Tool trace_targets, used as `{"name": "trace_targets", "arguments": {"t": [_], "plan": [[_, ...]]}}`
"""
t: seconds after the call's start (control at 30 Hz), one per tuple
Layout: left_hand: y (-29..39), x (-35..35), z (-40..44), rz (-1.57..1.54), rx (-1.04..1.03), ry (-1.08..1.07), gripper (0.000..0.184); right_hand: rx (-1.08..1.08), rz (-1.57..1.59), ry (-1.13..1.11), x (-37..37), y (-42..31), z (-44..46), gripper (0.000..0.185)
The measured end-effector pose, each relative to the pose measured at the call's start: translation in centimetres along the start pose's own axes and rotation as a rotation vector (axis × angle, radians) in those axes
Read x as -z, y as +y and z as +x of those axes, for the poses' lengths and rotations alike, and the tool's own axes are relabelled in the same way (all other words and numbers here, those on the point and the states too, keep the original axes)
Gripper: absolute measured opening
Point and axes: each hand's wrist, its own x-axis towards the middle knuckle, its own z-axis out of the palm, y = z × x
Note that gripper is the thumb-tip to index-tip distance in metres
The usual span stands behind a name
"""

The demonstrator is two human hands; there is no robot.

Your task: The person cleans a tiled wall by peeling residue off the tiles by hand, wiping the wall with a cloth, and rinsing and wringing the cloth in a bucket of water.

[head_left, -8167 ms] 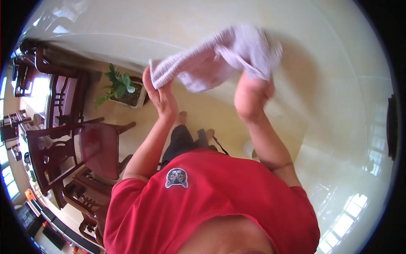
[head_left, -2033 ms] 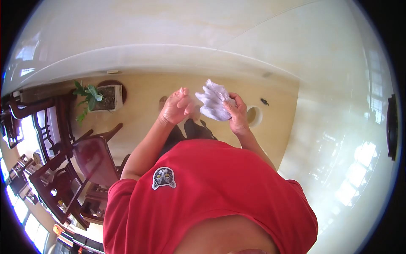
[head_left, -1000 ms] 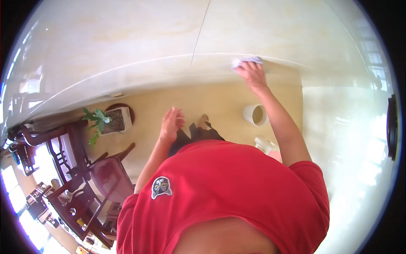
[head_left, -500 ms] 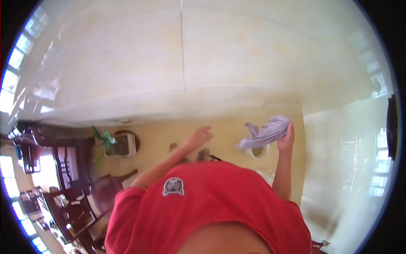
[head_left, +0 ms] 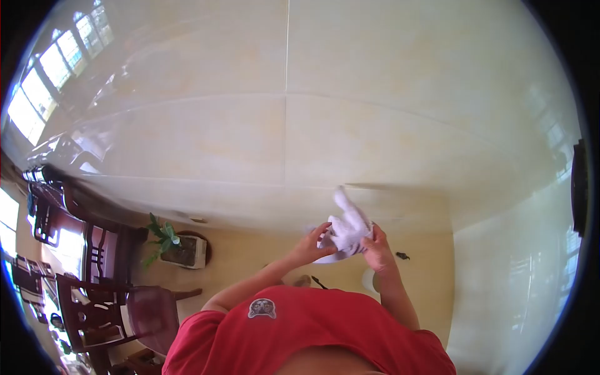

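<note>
Head view: a pale purple cloth [head_left: 350, 232] sits between two hands, near a shiny wall [head_left: 237, 134]

The left hand [head_left: 310, 247] has its fingers bent around the left side of the cloth. The right hand [head_left: 379, 251] pinches the right side between thumb and fingers. The cloth is all bunched up, and one floppy end pokes up toward the wall. I cannot tell if that end touches it.

On the left, a pot with a pale rim [head_left: 200, 252] stands on the floor [head_left: 240, 247]. Dark dirt [head_left: 181, 251] fills it, and a green plant [head_left: 164, 235] leans out over its left side. A round, dark red thing [head_left: 209, 245] peeks out from behind the pot.

A white bucket [head_left: 368, 281] is down by the right arm. The arm covers a big part of it, so what is inside cannot be seen.

Just right of the right hand, a small dark thing [head_left: 403, 255] lies on the floor. It is too tiny to name. A bit of a foot [head_left: 302, 281] shows past the red shirt [head_left: 312, 319], and the shirt hides the legs. A dark wood chair [head_left: 153, 315] is at the lower left. The black thing [head_left: 579, 187] at the right edge is cut off.
</note>
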Motion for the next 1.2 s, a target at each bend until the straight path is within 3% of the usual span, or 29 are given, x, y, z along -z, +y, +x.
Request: {"name": "trace_targets", "arguments": {"t": [0.1, 0.13, 0.23, 0.27, 0.37, 0.47, 0.53, 0.63, 0.7, 0.83, 0.93, 1.13, 1.2], "plan": [[1.6, 2.2, -0.5, -0.212, 0.174, 0.012, 0.047, -0.064, -0.192, -0.093, -3.5, -1.3, 1.4, 0.043], [1.9, 2.9, -0.8, -0.288, 0.242, 0.029, 0.039, -0.003, -0.311, -0.087, -4.1, -1.5, 2.1, 0.034], [0.3, 4.0, -0.9, -0.207, -0.142, 0.502, 0.017, 0.176, -0.466, -0.007, -7.9, -3.8, 3.3, 0.031], [1.8, 4.3, -0.9, -0.507, -0.213, 0.556, 0.02, 0.208, -0.429, -0.027, -8.8, -4.0, 3.8, 0.03], [7.6, 7.5, -0.4, -0.776, -0.384, 0.743, 0.03, 0.368, -0.534, -0.154, -12.1, -5.5, 4.9, 0.031], [9.7, 12.8, 2.6, -0.436, -0.731, 1.012, 0.04, 0.532, -0.637, -0.251, -15.8, -7.3, 6.0, 0.035], [12.2, 15.2, 4.7, -0.212, -0.846, 1.175, 0.04, 0.603, -0.705, -0.307, -16.7, -7.8, 6.9, 0.034], [15.6, 17.5, 7.3, 0.142, -0.838, 1.267, 0.036, 0.434, -0.398, -0.213, -17.2, -7.2, 6.5, 0.028], [17.8, 17.6, 7.8, 0.52, -0.827, 1.348, 0.035, 0.379, -0.443, -0.136, -15.4, -6.6, 5.9, 0.023], [19.1, 15.6, 9.6, 0.549, -0.918, 1.472, 0.036, 0.254, -0.406, 0.145, -11.6, -5.8, 4.2, 0.018], [19.6, 15.1, 10.0, 0.581, -0.967, 1.446, 0.032, 0.305, -0.342, 0.23, -8.9, -5.6, 3.6, 0.016], [20.5, 12.7, 11.3, 0.594, -1.071, 1.409, 0.023, 0.264, -0.15, 0.232, -5.7, -6.3, 2.9, 0.015], [19.9, 11.2, 12.2, 0.64, -1.137, 1.255, 0.022, 0.251, -0.139, 0.228, -4.8, -6.6, 2.5, 0.015]]}}
